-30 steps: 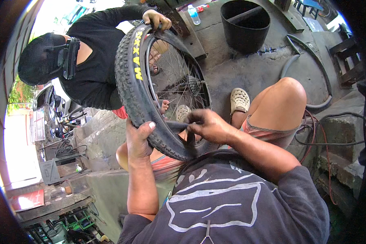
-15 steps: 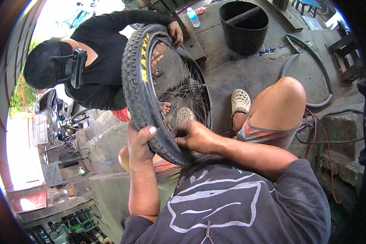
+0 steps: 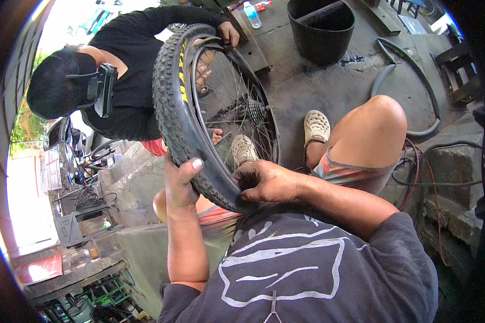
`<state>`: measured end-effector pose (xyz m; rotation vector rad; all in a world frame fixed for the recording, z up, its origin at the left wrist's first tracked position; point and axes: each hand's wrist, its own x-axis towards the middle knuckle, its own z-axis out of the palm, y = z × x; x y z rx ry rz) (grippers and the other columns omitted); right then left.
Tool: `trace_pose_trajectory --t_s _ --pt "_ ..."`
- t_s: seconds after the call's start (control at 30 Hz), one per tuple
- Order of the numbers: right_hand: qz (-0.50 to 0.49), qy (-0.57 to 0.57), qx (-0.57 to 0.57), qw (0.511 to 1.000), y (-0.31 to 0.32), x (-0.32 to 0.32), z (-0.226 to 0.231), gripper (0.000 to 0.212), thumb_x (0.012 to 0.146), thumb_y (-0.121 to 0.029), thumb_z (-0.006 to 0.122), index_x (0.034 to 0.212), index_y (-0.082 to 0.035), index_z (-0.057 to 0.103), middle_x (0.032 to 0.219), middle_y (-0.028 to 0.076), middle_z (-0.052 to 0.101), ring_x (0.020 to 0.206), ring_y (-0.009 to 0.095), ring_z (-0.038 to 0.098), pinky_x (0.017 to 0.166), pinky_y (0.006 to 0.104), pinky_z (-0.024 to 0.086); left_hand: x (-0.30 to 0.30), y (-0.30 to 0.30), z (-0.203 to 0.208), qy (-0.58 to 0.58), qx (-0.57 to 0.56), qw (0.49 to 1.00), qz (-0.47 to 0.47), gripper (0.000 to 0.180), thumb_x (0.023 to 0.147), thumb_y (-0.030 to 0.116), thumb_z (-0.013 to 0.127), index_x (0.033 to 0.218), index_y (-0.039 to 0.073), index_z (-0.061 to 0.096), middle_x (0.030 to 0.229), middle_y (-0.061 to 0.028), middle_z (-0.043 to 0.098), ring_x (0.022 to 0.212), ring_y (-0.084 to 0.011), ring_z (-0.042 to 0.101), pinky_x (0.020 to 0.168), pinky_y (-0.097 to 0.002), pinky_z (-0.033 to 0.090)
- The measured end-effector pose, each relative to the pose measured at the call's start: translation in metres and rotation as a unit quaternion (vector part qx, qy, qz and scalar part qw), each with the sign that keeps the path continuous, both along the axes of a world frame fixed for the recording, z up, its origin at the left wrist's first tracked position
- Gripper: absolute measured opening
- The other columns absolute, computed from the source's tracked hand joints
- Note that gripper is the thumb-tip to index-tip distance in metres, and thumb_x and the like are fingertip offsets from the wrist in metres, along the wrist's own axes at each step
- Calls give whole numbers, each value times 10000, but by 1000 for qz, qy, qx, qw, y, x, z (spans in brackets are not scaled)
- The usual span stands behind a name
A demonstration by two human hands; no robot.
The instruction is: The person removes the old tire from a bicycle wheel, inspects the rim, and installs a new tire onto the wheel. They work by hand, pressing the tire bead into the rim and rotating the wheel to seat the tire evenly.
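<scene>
"What's in front of the person?"

"A knobbly black tyre [image 3: 170, 107] on a spoked bicycle wheel [image 3: 247, 116], tilted, its lower edge close to the person's dark T-shirt [image 3: 285, 269]. A cog cluster [image 3: 257, 112] sits at the hub."

"How is the left hand placed?"

"The left hand [image 3: 182, 182] is clamped around the tyre's lower left side, thumb along the sidewall."

"And the right?"

"The right hand [image 3: 267, 181] is low at the tyre's inner edge, fingers bent in toward the thumb. The fingertips are partly hidden, so I can't tell whether they pinch anything."

"Anyone else near it?"

"A co-worker in a black long-sleeved top [image 3: 137, 64] is opposite, one co-worker's hand [image 3: 229, 34] at the top of the tyre."

"What's on the floor?"

"Beyond the wheel, a black bucket [image 3: 319, 46] and a clear bottle [image 3: 251, 15] with a blue label; farther right, a bent grey tube [image 3: 434, 94]."
</scene>
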<state>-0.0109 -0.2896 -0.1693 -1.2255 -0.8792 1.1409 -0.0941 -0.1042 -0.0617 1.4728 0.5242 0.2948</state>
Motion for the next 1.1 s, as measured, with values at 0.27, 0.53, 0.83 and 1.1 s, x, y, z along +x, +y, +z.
trace_pose_trajectory --t_s 0.27,0.53,0.83,1.1 --pt "-46 -112 -53 991 4 -15 11 490 809 -219 868 1180 45 688 1088 261 699 1106 443 681 995 493 540 3 6 -6 -8 24 1000 -17 850 744 314 852 1424 -104 559 1328 -254 710 1185 -312 726 1050 -424 576" --pt "-72 -164 3 984 8 -11 27 494 835 -303 860 1162 25 689 992 226 766 960 365 759 887 481 579 -10 11 7 12 6 1000 -16 885 770 253 904 1494 -55 498 1315 -152 694 1179 -263 704 1069 -412 555" --pt "-98 71 -5 993 45 26 53 528 838 -256 874 1203 95 727 1092 183 798 1001 229 741 947 381 561 5 10 -5 38 340 938 51 729 902 292 894 1411 -81 530 1273 -207 712 1147 -272 741 1034 -399 578" --pt "-87 -305 -12 948 44 31 52 463 821 -226 838 1137 85 702 1096 296 758 1109 437 739 971 481 577 4 -19 12 39 349 934 69 844 874 10 785 1589 -64 341 1129 -185 794 1073 -256 780 1029 -400 584"
